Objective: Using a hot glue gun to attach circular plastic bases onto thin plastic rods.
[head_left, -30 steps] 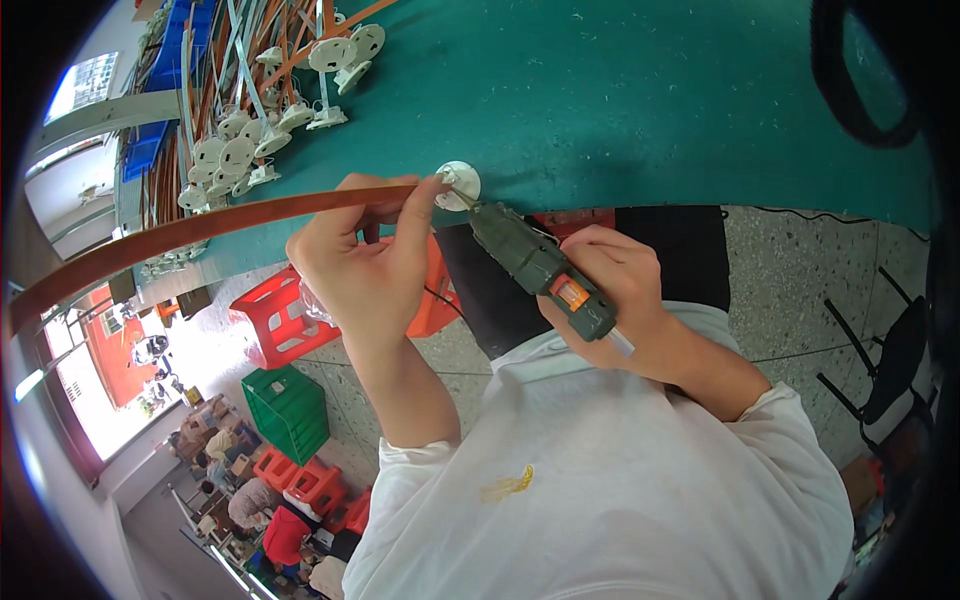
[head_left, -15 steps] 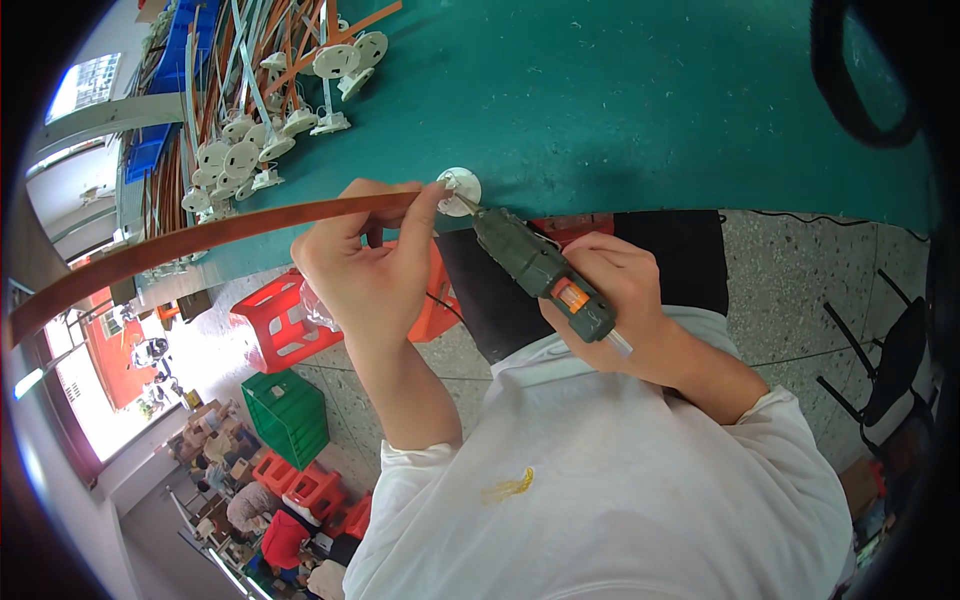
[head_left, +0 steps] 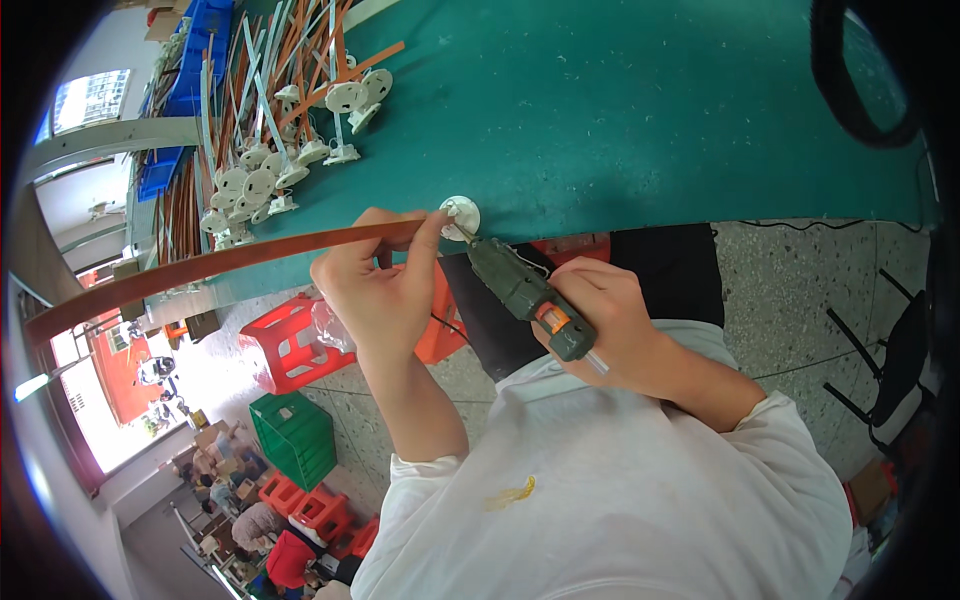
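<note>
My left hand (head_left: 385, 290) pinches the end of a long, flat brown strip (head_left: 220, 255), which stretches away to the left. That end meets a small round white disc (head_left: 462, 214) at the table's near edge. In my right hand (head_left: 600, 315) is a dark green glue gun (head_left: 520, 290), its fingers wrapped round the handle. A clear glue stick (head_left: 597, 362) pokes out of the gun's back. The gun's nozzle points at the disc and touches it or comes very close; I cannot tell which.
Several white discs with brown and silvery strips (head_left: 258, 185) lie piled at the green table's (head_left: 600, 110) left. Blue bins (head_left: 200, 60) stand behind them. Below the edge are red stools (head_left: 285, 345) and a green crate (head_left: 293, 437). A black chair (head_left: 890, 360) stands right; people sit lower left.
The whole view has shifted, so the table, pile and hands appear slightly lower. Both hands keep their grip, and the gun's nozzle remains at the disc.
</note>
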The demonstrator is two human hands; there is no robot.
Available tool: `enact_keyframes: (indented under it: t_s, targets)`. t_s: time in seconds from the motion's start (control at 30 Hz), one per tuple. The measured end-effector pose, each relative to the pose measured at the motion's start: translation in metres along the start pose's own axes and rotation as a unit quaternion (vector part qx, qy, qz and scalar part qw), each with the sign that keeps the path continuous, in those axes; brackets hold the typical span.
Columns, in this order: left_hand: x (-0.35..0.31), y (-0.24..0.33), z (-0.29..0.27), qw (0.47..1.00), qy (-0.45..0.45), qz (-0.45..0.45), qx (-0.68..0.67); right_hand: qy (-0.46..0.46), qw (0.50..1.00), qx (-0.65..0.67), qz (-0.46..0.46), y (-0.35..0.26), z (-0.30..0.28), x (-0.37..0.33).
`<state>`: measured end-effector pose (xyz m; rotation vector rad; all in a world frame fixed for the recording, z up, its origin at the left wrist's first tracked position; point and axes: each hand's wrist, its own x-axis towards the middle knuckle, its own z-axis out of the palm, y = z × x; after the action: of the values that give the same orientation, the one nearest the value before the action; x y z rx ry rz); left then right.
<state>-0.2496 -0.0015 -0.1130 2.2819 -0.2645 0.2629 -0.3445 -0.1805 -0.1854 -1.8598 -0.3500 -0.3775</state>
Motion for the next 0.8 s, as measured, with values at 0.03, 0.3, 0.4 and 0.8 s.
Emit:
enact_keyframes:
  t_s: [0.03,0.3,0.4,0.8]
  targets:
    - [0.0003,0.0,-0.0002,1.0,0.0,0.006,0.002,0.001,1.0,-0.001,0.003,-0.0001,0.0005,-0.0001]
    - [0.0006,0.0012,-0.0007,1.0,-0.003,0.021,-0.001,0.003,1.0,-0.003,0.011,-0.0019,0.0018,-0.0007]
    - [0.0003,0.0009,-0.001,1.0,-0.004,0.02,0.005,0.008,1.0,0.004,0.012,-0.0025,0.0018,-0.0007]
    - [0.0011,0.0038,-0.0012,1.0,-0.006,0.019,0.009,-0.02,0.999,-0.009,0.023,-0.001,0.0023,-0.0023]
